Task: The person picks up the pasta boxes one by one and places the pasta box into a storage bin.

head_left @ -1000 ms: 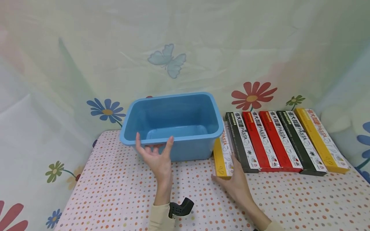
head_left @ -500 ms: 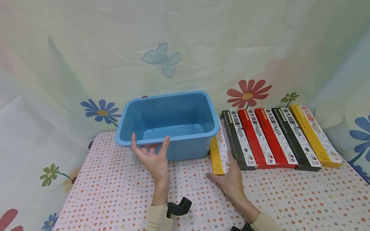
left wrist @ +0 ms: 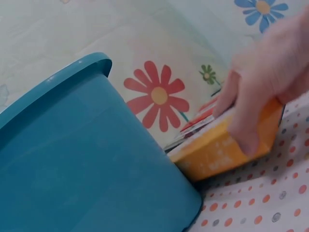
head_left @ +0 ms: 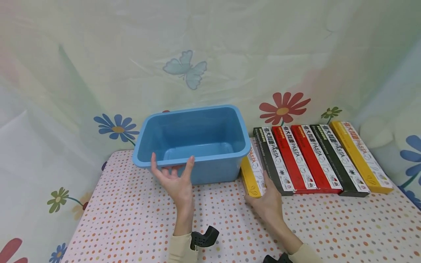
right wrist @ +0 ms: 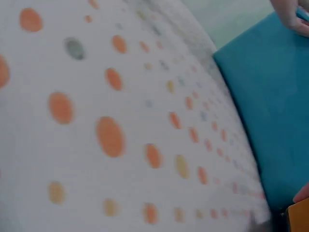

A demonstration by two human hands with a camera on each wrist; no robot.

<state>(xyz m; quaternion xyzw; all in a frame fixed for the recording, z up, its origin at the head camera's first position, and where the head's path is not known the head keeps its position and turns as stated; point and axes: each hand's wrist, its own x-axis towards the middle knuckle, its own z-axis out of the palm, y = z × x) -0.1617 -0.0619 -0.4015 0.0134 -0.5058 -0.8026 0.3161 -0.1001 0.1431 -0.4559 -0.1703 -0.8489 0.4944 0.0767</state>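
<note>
A blue bin (head_left: 213, 170) stands at the back of the table; my left hand (head_left: 179, 186) grips its near rim, thumb and a finger rising in front of the wall. Right of the bin, my right hand (head_left: 268, 204) holds the near end of a yellow pasta box (head_left: 252, 175), partly behind the bin's corner. In the left wrist view the right hand (left wrist: 265, 77) has its fingers over the yellow box (left wrist: 217, 154), beside the bin wall (left wrist: 96, 154). The right wrist view shows the bin (right wrist: 275, 101) and a corner of the box (right wrist: 300, 217).
Right of the held box lie a black box (head_left: 274, 164), two red boxes (head_left: 292, 164) (head_left: 315, 160), another black box (head_left: 338, 160) and a yellow box (head_left: 361, 160), side by side. A printed cloth (head_left: 230, 54) hangs behind the dotted tablecloth (head_left: 131, 219).
My right hand has closed from around the yellow box's near end onto it, and that end has shifted slightly right. The left hand stays on the bin's rim.
</note>
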